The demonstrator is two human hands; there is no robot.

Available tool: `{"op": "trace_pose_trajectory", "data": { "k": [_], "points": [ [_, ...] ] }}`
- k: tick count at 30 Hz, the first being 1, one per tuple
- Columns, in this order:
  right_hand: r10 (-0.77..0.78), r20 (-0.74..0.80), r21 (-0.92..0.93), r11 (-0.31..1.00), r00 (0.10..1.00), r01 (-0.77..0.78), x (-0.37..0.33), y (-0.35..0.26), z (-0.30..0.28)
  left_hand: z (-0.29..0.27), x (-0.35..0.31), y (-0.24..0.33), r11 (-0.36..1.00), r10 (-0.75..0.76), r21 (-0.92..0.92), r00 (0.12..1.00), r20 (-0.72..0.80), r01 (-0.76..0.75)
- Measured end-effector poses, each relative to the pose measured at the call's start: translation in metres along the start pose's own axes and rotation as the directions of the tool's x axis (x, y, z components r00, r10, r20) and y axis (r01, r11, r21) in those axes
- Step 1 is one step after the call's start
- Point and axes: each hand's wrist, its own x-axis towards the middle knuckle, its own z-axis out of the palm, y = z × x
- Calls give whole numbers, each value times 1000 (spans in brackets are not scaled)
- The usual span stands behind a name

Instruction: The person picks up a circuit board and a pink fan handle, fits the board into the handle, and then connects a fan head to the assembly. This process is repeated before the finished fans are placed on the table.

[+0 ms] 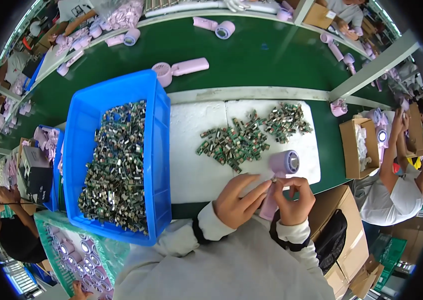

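A pale purple handheld fan (285, 162) lies on the white foam board, its round head pointing away from me and its handle (268, 206) running back between my hands. My left hand (239, 202) is bent over the left side of the handle, its fingertips meeting those of the other hand. My right hand (294, 200) is closed in a pinch at the top of the handle. A tiny piece shows between the fingertips, too small to name. Beyond the hands, two piles of small green circuit boards (235, 142) (286, 121) are spread on the foam.
A deep blue bin (157, 150) full of small circuit boards stands at left. Past the foam board (191, 165), a green belt (266, 60) carries fans, one (189, 66) near the bin. Cardboard boxes (359, 160) stand at right. Co-workers sit on both sides.
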Motion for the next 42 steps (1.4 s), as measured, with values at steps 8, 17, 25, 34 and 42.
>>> {"op": "trace_pose_trajectory", "data": {
  "k": [8, 17, 25, 34, 42],
  "points": [
    [277, 204, 478, 809, 939, -342, 80, 55, -77, -46, 25, -23, 901, -265, 277, 929, -259, 334],
    [-23, 379, 191, 980, 925, -54, 306, 121, -37, -49, 13, -35, 852, -269, 437, 957, -106, 288],
    [-21, 303, -160, 985, 953, 73, 353, 147, 112, -49, 8, -43, 848, -335, 344, 912, -238, 402],
    [0, 512, -586, 732, 859, 349, 385, 105, 137, -52, 8, -36, 830, -355, 344, 891, -281, 439],
    [-3, 391, -550, 801, 920, 236, 438, 120, 240, -42, 11, -46, 876, -271, 333, 927, -258, 348]
  ]
}}
